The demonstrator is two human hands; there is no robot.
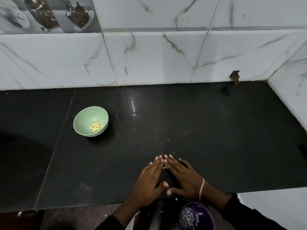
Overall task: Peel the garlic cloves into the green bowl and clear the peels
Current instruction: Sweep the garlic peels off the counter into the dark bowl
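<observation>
Both the left hand (149, 178) and right hand (182, 176) lay flat on the black countertop (224, 130), straight fingertips meeting in 1 wedge just near of papery, feather-light peel flecks (162, 143), likelier swept than pinched; peeled cloves (96, 126) sat in the green bowl (78, 120), far left.

A single wide-angle camera, worn on the head, gives the only view. It looks forward and steeply down across the black worktop (207, 117) toward the tiled wall (149, 55), which fills the upper third. The worktop's near edge runs along the bottom, with a strip of floor (74, 218) below it. The left hand (149, 178) and right hand (184, 175) lie close to the lens, low and just right of centre. Straight lines bow near the frame edges.
</observation>
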